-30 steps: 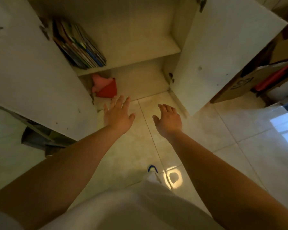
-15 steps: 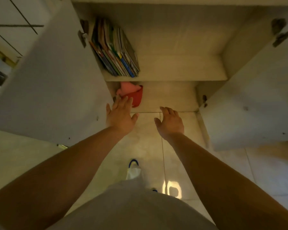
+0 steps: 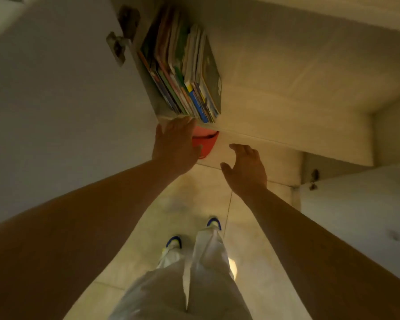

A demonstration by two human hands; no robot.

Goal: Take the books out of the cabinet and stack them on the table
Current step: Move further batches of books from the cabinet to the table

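Two white doors stand swung wide on a pale cabinet [image 3: 286,72], the left door [image 3: 56,100] filling the view's left side and the right door [image 3: 360,215] at the lower right, over a glossy cream tiled floor [image 3: 189,204]. One shelf [image 3: 275,116] crosses the cabinet. The books [image 3: 185,65], a single tight row of thin volumes too many and too blurred to count, stand leaning at the shelf's left end against the cabinet's side wall, their spines reaching the shelf's front edge. One red and pink object [image 3: 206,142] lies on the cabinet floor under that same end, partly hidden by the left hand [image 3: 173,146]. That hand's grip is spread, fingers straight, the fingertips [image 3: 183,122] at the shelf's front edge just below the books; whether they touch it I cannot tell. The right hand [image 3: 245,169] hangs in front of the lower compartment, its grip loosely spread and holding nothing, apart from the shelf. Two blue-toed shoes [image 3: 214,222] and white trousers [image 3: 194,285] show below.
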